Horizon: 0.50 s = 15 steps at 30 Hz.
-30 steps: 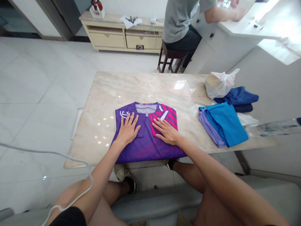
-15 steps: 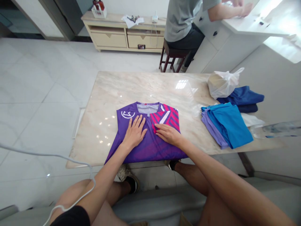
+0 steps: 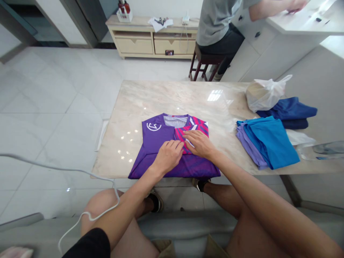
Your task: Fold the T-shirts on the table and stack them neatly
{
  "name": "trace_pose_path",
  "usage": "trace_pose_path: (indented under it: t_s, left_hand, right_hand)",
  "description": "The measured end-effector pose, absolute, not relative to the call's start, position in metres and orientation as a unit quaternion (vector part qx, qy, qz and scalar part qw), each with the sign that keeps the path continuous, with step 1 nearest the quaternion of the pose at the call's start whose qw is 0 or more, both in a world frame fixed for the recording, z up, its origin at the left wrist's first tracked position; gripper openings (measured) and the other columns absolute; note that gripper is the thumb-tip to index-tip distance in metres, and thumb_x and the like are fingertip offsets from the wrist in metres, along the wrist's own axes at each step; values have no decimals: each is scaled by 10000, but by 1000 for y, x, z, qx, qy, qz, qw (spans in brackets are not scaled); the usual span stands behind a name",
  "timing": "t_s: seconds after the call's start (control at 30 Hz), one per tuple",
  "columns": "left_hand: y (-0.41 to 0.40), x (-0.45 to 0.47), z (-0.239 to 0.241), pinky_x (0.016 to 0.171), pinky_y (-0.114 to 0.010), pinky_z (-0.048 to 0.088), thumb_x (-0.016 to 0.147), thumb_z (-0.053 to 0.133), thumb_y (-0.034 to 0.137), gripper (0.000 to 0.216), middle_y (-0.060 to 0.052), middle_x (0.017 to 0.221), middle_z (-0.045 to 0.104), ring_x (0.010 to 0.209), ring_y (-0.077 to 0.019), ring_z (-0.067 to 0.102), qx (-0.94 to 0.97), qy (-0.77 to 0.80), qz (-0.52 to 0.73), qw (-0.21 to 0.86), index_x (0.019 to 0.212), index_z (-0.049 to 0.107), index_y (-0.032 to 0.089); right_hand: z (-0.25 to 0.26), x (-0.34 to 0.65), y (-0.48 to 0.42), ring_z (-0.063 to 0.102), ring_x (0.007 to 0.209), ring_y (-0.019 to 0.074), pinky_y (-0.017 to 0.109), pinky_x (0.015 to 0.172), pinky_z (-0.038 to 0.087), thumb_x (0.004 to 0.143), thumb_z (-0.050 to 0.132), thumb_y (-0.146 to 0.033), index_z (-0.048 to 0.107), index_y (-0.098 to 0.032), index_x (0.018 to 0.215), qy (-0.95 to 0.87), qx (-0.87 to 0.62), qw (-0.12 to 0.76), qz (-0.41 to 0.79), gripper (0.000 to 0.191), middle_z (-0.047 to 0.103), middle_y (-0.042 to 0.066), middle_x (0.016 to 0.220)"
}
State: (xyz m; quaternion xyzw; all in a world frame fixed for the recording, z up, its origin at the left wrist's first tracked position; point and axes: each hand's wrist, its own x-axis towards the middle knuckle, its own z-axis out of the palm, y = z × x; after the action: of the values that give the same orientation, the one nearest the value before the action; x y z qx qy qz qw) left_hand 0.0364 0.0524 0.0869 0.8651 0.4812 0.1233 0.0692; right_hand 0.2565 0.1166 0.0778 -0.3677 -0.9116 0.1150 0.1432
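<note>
A purple jersey [image 3: 155, 141] with a white logo lies on the table, its collar toward the far side. A pink-striped panel [image 3: 179, 134] is folded over on the right of its front. My left hand [image 3: 170, 156] has its fingers curled together at the left edge of this panel, pinching the cloth; the fingertips are partly hidden. My right hand [image 3: 199, 144] rests on the striped panel with fingers stretched out, close beside the left one. Along the table's near edge the jersey's lower part is bunched or folded.
On the right of the marble table [image 3: 129, 96] lie folded blue and lilac cloths [image 3: 271, 141], dark blue cloth [image 3: 295, 111], a white plastic bag [image 3: 266, 94] and a clear bottle [image 3: 328, 148]. A white cable [image 3: 67, 170] crosses my left arm. A person [image 3: 217, 27] sits on a stool beyond.
My left hand has slid right and toward me, from flat on the purple cloth to curled at the striped panel. The right hand has shifted onto that panel. The view has tilted a little.
</note>
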Motion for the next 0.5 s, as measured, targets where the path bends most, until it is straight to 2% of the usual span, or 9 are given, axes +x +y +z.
trace_pose_path:
  t_s: [0.07,0.13,0.23,0.33,0.4,0.5]
  left_hand:
    - [45,33,108,992,-444,577,1146,444,303,376,-168,1250,801,1143,-286,739,874,471,97,72,1263,773,164]
    - [37,20,132,978,-431,574,1147,426,312,395,-158,1193,807,1094,-282,745,863,495,84,65,1210,791,174]
    - [11,-12,161,1024,-451,569,1153,383,389,473,-147,1302,795,1142,-310,742,803,583,118,35,1380,745,184]
    - [-49,-49,168,1072,-492,561,1147,373,468,508,-134,1330,789,1206,-342,727,756,631,169,25,1389,737,210]
    - [-105,-72,157,1117,-526,545,1130,399,470,504,-143,1313,788,1231,-359,716,736,649,193,18,1438,710,219]
    - [-186,-93,126,1223,-624,472,1080,468,398,546,-177,1474,715,1405,-407,632,702,675,224,-23,1578,615,229]
  right_hand:
    - [100,252,120,633,1421,359,568,1230,476,1107,465,-250,741,-142,1443,-907,-391,125,90,448,726,173,1503]
    - [132,256,118,623,1416,369,564,1243,449,1097,478,-232,732,-119,1439,-892,-432,114,63,441,727,192,1488]
    - [188,286,93,678,1321,361,530,1187,498,1149,454,-351,719,-104,1415,-839,-523,149,25,449,769,197,1383]
    - [226,331,24,691,1302,359,548,1163,521,1181,399,-452,685,-130,1453,-779,-588,217,-28,510,766,191,1365]
    - [226,352,-43,665,1355,362,568,1193,505,1174,428,-456,674,-153,1477,-745,-619,242,-50,494,747,196,1399]
    - [193,359,-151,628,1430,357,585,1206,522,1163,439,-415,562,-186,1623,-711,-643,283,-31,528,689,197,1513]
